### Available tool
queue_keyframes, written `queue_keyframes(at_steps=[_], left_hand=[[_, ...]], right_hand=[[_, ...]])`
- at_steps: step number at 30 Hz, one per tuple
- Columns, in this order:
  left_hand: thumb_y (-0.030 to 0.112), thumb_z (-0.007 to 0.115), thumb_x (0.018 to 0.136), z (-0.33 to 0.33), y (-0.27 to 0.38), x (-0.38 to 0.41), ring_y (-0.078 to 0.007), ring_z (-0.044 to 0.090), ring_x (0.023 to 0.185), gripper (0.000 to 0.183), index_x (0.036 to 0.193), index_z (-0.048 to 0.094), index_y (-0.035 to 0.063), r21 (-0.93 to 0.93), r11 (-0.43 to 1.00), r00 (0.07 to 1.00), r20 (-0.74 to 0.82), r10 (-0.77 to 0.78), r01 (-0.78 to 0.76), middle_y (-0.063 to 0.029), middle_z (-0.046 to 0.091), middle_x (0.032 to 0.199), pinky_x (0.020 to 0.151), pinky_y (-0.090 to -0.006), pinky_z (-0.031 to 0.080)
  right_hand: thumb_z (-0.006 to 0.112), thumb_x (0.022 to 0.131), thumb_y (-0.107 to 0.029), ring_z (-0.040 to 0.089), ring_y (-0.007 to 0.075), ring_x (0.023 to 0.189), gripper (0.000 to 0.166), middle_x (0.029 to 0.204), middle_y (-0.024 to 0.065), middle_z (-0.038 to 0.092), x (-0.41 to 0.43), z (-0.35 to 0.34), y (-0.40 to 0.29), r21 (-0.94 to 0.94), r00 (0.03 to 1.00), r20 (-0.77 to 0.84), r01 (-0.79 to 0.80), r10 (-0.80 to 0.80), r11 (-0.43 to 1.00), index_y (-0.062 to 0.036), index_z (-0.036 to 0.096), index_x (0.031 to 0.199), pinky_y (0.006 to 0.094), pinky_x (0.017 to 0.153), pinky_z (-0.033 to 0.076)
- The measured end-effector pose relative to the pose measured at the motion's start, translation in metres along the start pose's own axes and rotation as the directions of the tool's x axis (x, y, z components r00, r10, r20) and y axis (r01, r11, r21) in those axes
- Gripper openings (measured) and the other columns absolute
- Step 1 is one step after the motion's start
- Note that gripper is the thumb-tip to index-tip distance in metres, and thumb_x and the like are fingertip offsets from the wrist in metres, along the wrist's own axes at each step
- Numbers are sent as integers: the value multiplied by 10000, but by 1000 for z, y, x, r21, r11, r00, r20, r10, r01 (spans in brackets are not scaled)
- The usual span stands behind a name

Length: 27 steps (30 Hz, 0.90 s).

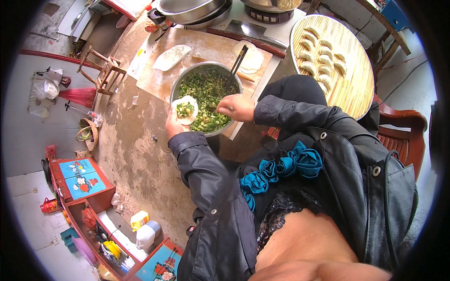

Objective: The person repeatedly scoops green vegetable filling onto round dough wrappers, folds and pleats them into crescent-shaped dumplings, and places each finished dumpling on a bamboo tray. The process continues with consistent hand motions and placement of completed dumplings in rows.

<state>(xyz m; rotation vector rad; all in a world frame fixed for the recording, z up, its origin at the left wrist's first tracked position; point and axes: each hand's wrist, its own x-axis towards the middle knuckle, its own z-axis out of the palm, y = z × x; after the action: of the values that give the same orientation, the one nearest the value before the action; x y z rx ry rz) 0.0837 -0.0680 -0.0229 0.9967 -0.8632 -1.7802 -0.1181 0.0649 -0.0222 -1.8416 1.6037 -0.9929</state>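
Note:
On the fingers of my left hand (174, 123) lies a round dumpling wrapper (191, 117), open-faced, with chopped green filling (184, 109) on its middle. The hand is at the near left rim of a metal bowl (174, 86) full of chopped green filling mixture (207, 84). My right hand (236, 107) is over the bowl's right side, its fingers curled; whether anything is pinched between them cannot be told. Dark chopsticks (239, 59) stand in the mixture, leaning on the far right rim. Behind the bowl, flat round wrappers (251, 58) lie piled on a floured wooden board (151, 82).
A round slatted tray (351, 95) with several folded dumplings (325, 60) is at the right. A rolling pin (245, 77) passes behind the bowl. White dough (172, 58) lies on the board's left. Beyond are a cleaver (246, 29) and metal basins (190, 10).

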Motion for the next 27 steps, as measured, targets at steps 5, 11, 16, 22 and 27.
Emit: queue_keyframes(at_steps=[5,11,16,22,27], left_hand=[[191,362,989,12,2,-5,-295,602,1011,352,1144,527,-79,60,998,1000,15,-13,12,-192,597,1109,864,-427,507],[-7,444,868,-16,1,-4,-177,628,813,207,993,608,-16,-13,999,979,-201,-33,31,-109,642,921,697,-307,530],[115,389,941,-18,4,-1,-255,611,938,282,1092,556,-55,44,999,998,-62,19,-16,-159,614,1041,810,-386,511],[183,351,980,-20,1,-1,-305,600,1013,359,1161,520,-78,55,998,999,-40,2,0,-189,594,1119,890,-434,493],[175,354,978,-18,3,-6,-302,601,1011,354,1175,511,-73,95,995,999,-38,14,-11,-190,592,1124,883,-434,498]], right_hand=[[547,867,-259,637,237,682,233,764,104,668,0,5,7,357,948,-35,-284,317,890,-80,695,886,368,669,504],[481,920,-238,544,94,509,276,734,34,645,11,-11,6,749,763,255,-544,594,378,-46,676,884,247,452,466],[496,905,-245,565,89,555,264,758,28,649,10,-16,3,695,790,246,-548,562,465,-52,676,907,251,483,486],[512,882,-238,552,78,568,254,763,16,658,4,-4,-16,598,860,240,-496,450,630,-66,699,890,244,485,476],[509,898,-220,551,85,521,240,769,31,668,9,-3,-3,674,788,273,-566,552,475,-65,692,897,241,460,479]])
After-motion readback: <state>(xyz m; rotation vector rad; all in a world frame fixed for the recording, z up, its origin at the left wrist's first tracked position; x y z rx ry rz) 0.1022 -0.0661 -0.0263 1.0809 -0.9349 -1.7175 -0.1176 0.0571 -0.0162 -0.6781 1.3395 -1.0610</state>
